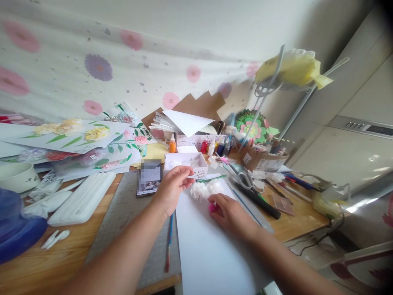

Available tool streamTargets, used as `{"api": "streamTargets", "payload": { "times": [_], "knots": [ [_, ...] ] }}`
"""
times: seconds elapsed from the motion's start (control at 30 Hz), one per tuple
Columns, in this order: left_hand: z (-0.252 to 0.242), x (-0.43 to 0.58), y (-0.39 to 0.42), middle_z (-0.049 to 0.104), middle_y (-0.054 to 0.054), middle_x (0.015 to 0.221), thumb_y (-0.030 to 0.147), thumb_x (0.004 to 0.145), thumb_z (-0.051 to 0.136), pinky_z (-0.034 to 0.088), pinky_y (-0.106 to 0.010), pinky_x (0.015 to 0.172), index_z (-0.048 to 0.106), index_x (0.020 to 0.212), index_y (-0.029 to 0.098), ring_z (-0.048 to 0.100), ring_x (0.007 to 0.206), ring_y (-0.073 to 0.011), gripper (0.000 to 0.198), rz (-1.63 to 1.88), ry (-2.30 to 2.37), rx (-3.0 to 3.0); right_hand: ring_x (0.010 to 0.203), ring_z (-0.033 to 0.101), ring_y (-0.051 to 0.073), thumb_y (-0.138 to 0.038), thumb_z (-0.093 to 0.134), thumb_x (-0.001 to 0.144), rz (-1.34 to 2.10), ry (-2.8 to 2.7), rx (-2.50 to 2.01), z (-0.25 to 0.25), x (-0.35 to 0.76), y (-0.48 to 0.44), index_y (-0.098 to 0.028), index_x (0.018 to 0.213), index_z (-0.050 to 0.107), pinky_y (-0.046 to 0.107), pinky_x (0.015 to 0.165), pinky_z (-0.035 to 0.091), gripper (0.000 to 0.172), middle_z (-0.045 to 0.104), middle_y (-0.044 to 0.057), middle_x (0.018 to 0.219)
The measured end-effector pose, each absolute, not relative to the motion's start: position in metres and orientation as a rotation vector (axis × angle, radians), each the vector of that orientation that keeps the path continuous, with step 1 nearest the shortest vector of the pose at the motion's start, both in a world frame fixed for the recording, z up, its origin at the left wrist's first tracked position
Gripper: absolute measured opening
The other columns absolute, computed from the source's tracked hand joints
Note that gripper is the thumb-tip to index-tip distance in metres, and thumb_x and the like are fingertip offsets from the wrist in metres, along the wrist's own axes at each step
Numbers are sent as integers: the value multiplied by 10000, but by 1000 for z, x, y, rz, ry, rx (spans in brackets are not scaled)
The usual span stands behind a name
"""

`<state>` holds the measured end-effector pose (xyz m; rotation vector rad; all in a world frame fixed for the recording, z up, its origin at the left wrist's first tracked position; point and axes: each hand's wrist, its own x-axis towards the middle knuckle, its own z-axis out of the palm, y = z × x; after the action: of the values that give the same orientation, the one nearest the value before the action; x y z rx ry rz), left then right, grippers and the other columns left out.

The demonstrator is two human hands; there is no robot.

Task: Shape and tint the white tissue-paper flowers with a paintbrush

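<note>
My left hand [175, 186] hovers over the top left of a long white sheet of paper [211, 250], thumb and fingertips pinched together. Whatever sits in that pinch is too small to make out. Just to its right lie white ruffled flowers [205, 189] on the sheet. My right hand [231, 213] is beside their lower right edge, fingers curled round a small bright pink object [211, 207], mostly hidden by the fingers. Behind the flowers stands an open white box [201, 166] holding white scraps, with a thin green strip [211, 178] near its front.
A grey cutting mat [123, 229] carries a phone [148, 178] and a paintbrush [169, 241]. Scissors [245, 180] and a black-and-green tool [260, 200] lie right. Behind are glue bottles [204, 145] and a cardboard box [260, 159]; flower pictures [70, 135] are stacked left.
</note>
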<state>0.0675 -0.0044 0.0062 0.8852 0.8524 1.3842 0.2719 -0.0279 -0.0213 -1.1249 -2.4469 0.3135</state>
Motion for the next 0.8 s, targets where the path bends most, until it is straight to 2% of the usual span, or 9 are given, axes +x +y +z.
{"api": "streamTargets", "payload": {
  "times": [0.07, 0.1, 0.27, 0.43, 0.53, 0.7, 0.8],
  "knots": [
    [6, 68, -4, 626, -35, 916, 332, 737, 632, 423, -298, 757, 622, 836, 154, 600, 746, -148, 204, 1372, 866, 911, 752, 575, 138, -159, 555, 810, 286, -2457, -1127, -21, 272, -29, -161, 919, 595, 239, 676, 482, 117, 617, 48, 882],
    [6, 68, -4, 625, -35, 915, 333, 736, 632, 422, -298, 755, 621, 835, 153, 600, 742, -147, 205, 1367, 872, 921, 786, 578, 145, -176, 527, 839, 267, -2467, -1121, -20, 272, -30, -167, 913, 606, 249, 707, 485, 109, 623, 54, 904],
    [5, 67, -3, 626, -27, 905, 347, 724, 643, 422, -308, 760, 625, 838, 161, 602, 729, -147, 220, 1336, 889, 956, 1046, 545, 203, -176, 392, 908, 132, -2538, -1088, -23, 279, -40, -172, 1169, 566, 348, 909, 469, 314, 597, 98, 1162],
    [5, 68, -4, 619, -23, 914, 353, 724, 638, 420, -308, 761, 622, 835, 163, 606, 729, -145, 221, 1317, 899, 979, 1291, 356, 227, -141, 401, 868, 28, -2627, -1043, -26, 281, -47, -107, 1337, 416, 387, 1056, 366, 471, 385, 132, 1404],
    [7, 68, -5, 612, -20, 906, 344, 729, 626, 416, -301, 755, 617, 832, 161, 602, 719, -138, 210, 1316, 924, 985, 1335, 276, 240, -168, 416, 868, -57, -2766, -1010, -27, 279, -49, -79, 1378, 346, 412, 1080, 321, 522, 320, 138, 1436],
    [7, 70, -7, 615, -26, 883, 338, 726, 621, 422, -306, 757, 618, 819, 159, 598, 706, -136, 201, 1301, 960, 1000, 1330, 282, 251, -318, 421, 901, -99, -2866, -993, -36, 282, -52, -105, 1387, 331, 435, 1054, 346, 538, 290, 124, 1441],
    [6, 72, -8, 620, -30, 878, 334, 720, 622, 422, -302, 752, 622, 813, 160, 593, 694, -132, 197, 1291, 979, 1003, 1329, 274, 271, -407, 411, 898, -158, -2872, -935, -43, 286, -51, -101, 1405, 287, 445, 1038, 361, 605, 271, 137, 1444]
  ]
}}
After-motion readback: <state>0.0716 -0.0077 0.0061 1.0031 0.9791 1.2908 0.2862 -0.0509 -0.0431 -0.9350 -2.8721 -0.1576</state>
